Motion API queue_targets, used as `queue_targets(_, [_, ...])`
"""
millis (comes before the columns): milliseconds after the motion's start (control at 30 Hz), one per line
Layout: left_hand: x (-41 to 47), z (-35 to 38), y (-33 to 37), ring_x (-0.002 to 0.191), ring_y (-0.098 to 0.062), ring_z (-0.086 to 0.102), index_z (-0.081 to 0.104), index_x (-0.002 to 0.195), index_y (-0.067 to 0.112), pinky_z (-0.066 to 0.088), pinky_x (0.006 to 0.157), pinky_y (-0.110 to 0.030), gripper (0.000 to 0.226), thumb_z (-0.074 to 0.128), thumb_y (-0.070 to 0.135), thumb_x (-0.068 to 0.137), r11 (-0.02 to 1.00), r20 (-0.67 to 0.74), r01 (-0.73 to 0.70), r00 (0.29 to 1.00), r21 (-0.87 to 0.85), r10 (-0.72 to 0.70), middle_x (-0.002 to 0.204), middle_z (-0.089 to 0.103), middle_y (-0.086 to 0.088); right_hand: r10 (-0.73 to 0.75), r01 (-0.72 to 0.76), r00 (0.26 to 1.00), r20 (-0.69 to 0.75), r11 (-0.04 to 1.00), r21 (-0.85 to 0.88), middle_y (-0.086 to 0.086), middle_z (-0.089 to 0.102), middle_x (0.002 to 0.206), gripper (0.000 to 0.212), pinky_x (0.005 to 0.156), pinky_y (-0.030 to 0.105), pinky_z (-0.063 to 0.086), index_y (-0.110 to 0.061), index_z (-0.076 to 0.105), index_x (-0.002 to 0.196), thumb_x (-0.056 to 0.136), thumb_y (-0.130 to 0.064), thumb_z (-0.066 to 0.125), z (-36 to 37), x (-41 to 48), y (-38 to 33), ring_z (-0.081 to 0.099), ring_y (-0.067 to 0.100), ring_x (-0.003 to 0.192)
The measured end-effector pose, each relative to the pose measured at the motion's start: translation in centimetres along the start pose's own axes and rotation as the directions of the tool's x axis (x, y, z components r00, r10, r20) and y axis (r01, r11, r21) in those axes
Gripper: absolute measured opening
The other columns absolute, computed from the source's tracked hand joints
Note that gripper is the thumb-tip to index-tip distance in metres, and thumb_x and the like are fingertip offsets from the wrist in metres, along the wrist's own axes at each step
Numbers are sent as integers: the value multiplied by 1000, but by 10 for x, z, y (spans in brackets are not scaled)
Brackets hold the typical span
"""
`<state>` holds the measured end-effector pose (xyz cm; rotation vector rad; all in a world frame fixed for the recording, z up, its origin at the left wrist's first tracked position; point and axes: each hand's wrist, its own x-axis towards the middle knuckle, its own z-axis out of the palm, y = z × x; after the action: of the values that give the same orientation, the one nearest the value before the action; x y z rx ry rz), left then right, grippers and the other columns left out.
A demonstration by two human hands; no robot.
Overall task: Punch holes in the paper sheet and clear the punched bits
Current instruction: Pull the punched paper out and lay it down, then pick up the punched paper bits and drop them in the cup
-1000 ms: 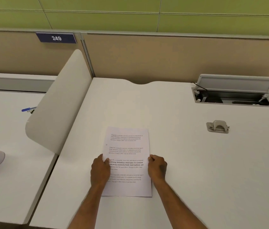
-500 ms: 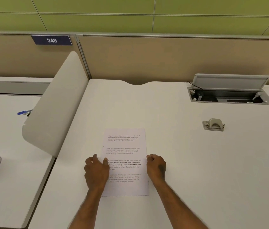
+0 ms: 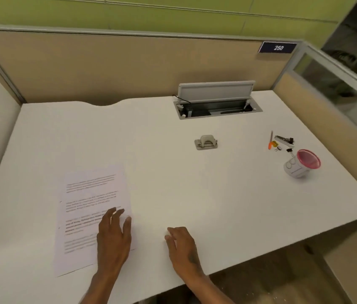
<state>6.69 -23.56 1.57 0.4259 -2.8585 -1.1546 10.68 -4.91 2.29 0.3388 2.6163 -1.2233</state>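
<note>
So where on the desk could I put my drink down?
The big bare stretch of desk between the paper sheet, the hole punch and the pink-rimmed cup is free. It is crowded by the stapler and clips behind that cup.

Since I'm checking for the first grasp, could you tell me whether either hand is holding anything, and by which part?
Nothing is gripped. The left hand lies flat on the paper sheet, near its right edge; the right hand rests on the bare desk.
</note>
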Motion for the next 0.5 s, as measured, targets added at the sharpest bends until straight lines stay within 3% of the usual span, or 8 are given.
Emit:
queue_targets(100, [-7, 35, 30, 139, -26, 38, 56, 132, 16, 35, 109, -48, 36, 50, 29, 99, 988, 122, -153, 981, 28, 149, 150, 44, -5, -87, 93, 996, 36, 973, -212, -17, 41, 145, 47, 108, 7, 22, -29, 42, 142, 100, -48, 35, -25, -18, 39, 37, 1, 135])
queue_targets(167, [-10, 56, 45, 141, -25, 37, 54, 136, 16, 32, 114, -44, 39, 47, 29, 100, 967, 184, -249, 955, 58, 235, 153, 41, -6, -159, 175, 984, 75, 920, -351, -15, 35, 153, 55, 112, 14, 17, -30, 40, 145, 98, -56, 30, -40, -30, 60, 32, 3, 141])
queue_targets(267, [-12, 88, 61, 151, -22, 17, 37, 149, 17, 15, 122, -39, 49, 33, 36, 104, 927, 272, -335, 920, 169, 283, 162, 22, -6, -208, 282, 959, 194, 796, -536, -9, 48, 147, 63, 112, 29, 32, -26, 52, 137, 95, -65, 27, -61, -39, 77, 46, 9, 134])
queue_targets(300, [-13, 98, 65, 152, -22, 10, 29, 152, 17, 9, 123, -39, 53, 24, 40, 104, 907, 289, -352, 915, 231, 282, 164, 15, -6, -219, 313, 949, 228, 757, -574, -6, 46, 149, 67, 116, 38, 30, -24, 51, 138, 93, -68, 27, -65, -38, 81, 44, 13, 136])
queue_targets(400, [-18, 120, 75, 152, -25, 5, 18, 155, 15, 6, 122, -43, 68, 5, 48, 97, 869, 264, -327, 934, 372, 238, 164, 8, -10, -260, 385, 923, 286, 667, -638, 3, 33, 156, 78, 113, 46, 14, -16, 42, 145, 91, -71, 28, -74, -25, 96, 30, 22, 143])
queue_targets(500, [-23, 136, 81, 152, -26, 4, 12, 156, 16, 9, 122, -45, 68, 4, 49, 96, 870, 219, -248, 961, 426, 166, 164, 6, -11, -279, 410, 912, 301, 622, -667, 9, 27, 158, 83, 114, 47, 7, -10, 35, 148, 92, -70, 24, -84, -5, 103, 24, 26, 146])
